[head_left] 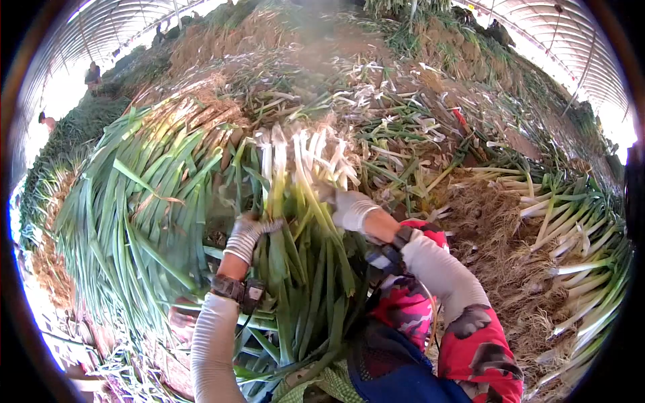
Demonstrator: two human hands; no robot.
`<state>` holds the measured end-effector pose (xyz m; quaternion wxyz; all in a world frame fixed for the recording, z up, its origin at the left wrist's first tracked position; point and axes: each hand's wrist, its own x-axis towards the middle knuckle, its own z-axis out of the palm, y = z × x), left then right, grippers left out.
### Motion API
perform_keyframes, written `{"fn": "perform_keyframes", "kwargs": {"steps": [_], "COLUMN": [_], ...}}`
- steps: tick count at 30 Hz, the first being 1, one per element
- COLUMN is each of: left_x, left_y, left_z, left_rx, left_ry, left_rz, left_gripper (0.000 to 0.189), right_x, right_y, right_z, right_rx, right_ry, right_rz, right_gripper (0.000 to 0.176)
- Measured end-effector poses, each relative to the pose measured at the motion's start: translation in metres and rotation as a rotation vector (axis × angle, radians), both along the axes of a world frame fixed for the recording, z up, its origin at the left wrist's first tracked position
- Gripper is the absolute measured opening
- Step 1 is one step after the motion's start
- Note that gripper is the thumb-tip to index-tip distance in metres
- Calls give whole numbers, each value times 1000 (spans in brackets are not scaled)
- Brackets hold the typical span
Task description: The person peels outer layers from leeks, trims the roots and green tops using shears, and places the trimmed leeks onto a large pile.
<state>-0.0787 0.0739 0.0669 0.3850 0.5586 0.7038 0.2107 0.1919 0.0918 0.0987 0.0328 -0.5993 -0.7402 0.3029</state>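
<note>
The bundle of green onions [302, 255] sits between the two grips, its long axis running straight away from the person: white stalk ends [302, 151] beyond the grips, green leaves trailing back below them toward the lap. The left grip [248, 232], gloved, is curled tight around the bundle's left edge. The right grip [353, 209], also gloved, lies against the bundle's right edge a little farther up the stalks, nearer the white ends. Its fingers are buried among the stalks, so I cannot tell whether they close. Left of the left grip lies a big heap of green onions [134, 201]; right of the right grip, dry roots [497, 248] and more loose stalks [578, 221]
</note>
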Motion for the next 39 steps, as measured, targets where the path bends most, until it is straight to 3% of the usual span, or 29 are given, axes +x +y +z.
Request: {"fn": "perform_keyframes", "kwargs": {"steps": [2, 3, 4, 5, 6, 8, 9, 12, 20, 25, 28, 29, 33, 35, 39], "left_x": [22, 34, 52, 86, 99, 126, 133, 145, 134, 147, 149, 152, 155, 159, 161], "left_y": [-34, -41, -46, -61, -56, -54, -58, -67, -63, -67, -69, -70, -71, -72, -70], "left_z": [51, 58, 67, 93, 68, 20, 11, -1, -27, -27, -26, -24, -32, -36, -39], "left_rx": [392, 392, 398, 330, 217, 132, 179, 285, 393, 456, 466, 431, 495, 502, 506], "left_ry": [-236, -135, -36, 258, 253, 414, 350, 199, 40, 207, 263, 263, 286, 287, 250], "left_rz": [128, 139, 150, 176, 178, 213, 241, 311, 378, 310, 273, 263, 203, 197, 190], "left_gripper": [70, 62, 53, 54, 50, 51, 53, 57, 45, 41, 38, 36, 36, 36, 36], "right_x": [17, 40, 48, 55, 54, 54, 55, 60, 57, 22, 5, 6, -12, -14, -28], "right_y": [-35, -20, -24, -28, -47, -70, -84, -127, -151, -99, -57, -49, -10, 31, 63], "right_z": [55, 4, -4, -11, 12, 20, 25, 38, 18, 17, 10, 10, 24, -21, -24], "right_rx": [-136, -9, 77, 168, 138, 138, 134, 12, 65, 41, 33, 116, 89, 151, 177], "right_ry": [-26, -27, -112, -200, -88, -89, -93, -80, -81, -173, -230, -133, -225, -229, -202], "right_rz": [-92, -34, 33, 94, -51, -27, -20, 207, 195, -15, -19, 49, 20, -14, -164], "right_gripper": [35, 37, 39, 41, 42, 44, 44, 46, 42, 40, 36, 45, 37, 35, 35]}}
